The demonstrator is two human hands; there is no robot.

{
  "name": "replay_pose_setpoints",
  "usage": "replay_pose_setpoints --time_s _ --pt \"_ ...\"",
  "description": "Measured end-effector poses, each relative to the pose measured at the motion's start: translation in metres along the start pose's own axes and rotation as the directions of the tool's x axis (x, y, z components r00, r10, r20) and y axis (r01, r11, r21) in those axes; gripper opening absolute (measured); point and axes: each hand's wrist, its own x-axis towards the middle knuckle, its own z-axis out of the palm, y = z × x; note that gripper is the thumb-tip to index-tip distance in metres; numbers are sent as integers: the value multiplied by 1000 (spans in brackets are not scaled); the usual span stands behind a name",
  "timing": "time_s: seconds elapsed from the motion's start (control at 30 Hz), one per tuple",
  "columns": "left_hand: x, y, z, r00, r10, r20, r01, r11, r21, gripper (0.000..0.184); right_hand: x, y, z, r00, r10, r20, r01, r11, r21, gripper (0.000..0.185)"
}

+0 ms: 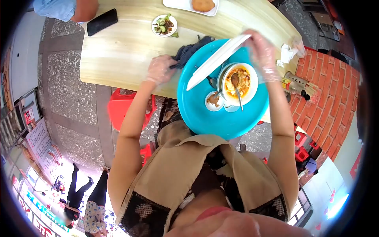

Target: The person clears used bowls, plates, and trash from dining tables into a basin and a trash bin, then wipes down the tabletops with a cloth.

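My left hand, in a clear plastic glove, is closed on a dark cloth on the wooden table. In my right hand, also gloved, is the end of a white tray, tilted over a round turquoise basin. Inside the basin are a white bowl with reddish soup and a spoon, and a small dish with brown food remains. Another spoon handle shows partly beside the bowl.
A phone lies by another person's arm. A small plate of vegetables and a tray with fried food stand along the far side. Crumpled tissues are at right. A red stool stands below the table's near edge.
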Motion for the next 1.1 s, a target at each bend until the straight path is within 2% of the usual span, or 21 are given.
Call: replay_pose_setpoints --time_s 0.03,0.07,0.1,0.13,0.2,0.3,0.33,0.4,0.47,0.53,0.6,0.67,0.73,0.8,0.87,0.9,0.93,1.0,1.03,1.07,1.1 --pt "-4 -16 -1 1000 1 5 -1 1000 9 34 -10 11 17 1000 3 21 -4 1000 31 19" --pt "-7 -40 5 962 -261 -75 212 894 -395 39 -18 20 33 999 4 45 -7 998 62 19" --pt "2 -45 -5 856 -514 -44 320 596 -736 46 -24 20 45 989 108 98 -116 990 83 18" --pt "21 -51 -12 665 -745 43 529 430 -732 47 -28 23 55 994 79 76 -88 988 127 16" --pt "54 -54 -11 537 -832 141 432 128 -893 43 -30 19 55 999 -4 50 -2 993 116 17" --pt "86 -53 11 526 -848 70 400 174 -900 38 -37 27 58 991 -95 97 96 995 -10 20" --pt "88 -54 16 537 -840 75 406 179 -896 38 -42 28 57 993 -81 89 83 996 -15 20" --pt "92 -56 13 501 -865 -17 465 285 -838 41 -43 20 56 990 -124 72 129 990 -62 26" --pt "89 -50 0 479 -876 -61 523 341 -781 35 -46 0 45 999 -54 -4 53 995 -82 30" --pt "86 -35 -25 520 -839 -161 608 496 -620 34 -50 -15 30 989 47 -141 -32 994 108 34" --pt "80 3 -63 630 -742 -232 591 651 -476 35 -61 -17 29 977 107 -183 -73 981 181 30" --pt "75 47 -96 769 -577 -275 523 816 -247 38 -72 -22 28 964 264 -13 -214 807 551 30" --pt "75 120 -119 858 -466 -213 446 884 -140 36 -88 -36 20 921 372 111 -291 473 831 34" --pt "79 199 -119 894 -446 -42 439 890 -126 35 -118 -36 11 865 434 253 -315 76 946 39" --pt "78 252 -83 911 -411 41 411 893 -186 36 -159 -25 -8 864 432 259 -240 -99 966 33" --pt "78 278 -60 921 -385 61 389 898 -207 35 -188 -14 -17 868 439 229 -263 16 965 27" --pt "75 301 -34 932 -347 108 363 884 -295 36 -219 -12 -43 825 522 215 -301 85 950 24" --pt "74 347 26 969 -162 185 198 960 -198 38 -287 2 -68 708 706 12 -256 241 936 24" --pt "70 375 59 962 -87 259 165 941 -296 40 -320 12 -83 565 825 21 -385 241 891 24" --pt "67 391 86 946 -14 322 147 908 -391 42 -346 22 -82 453 889 -71 -400 274 875 24" --pt "63 416 118 928 13 371 154 897 -414 43 -385 38 -98 362 931 -44 -469 222 855 25"
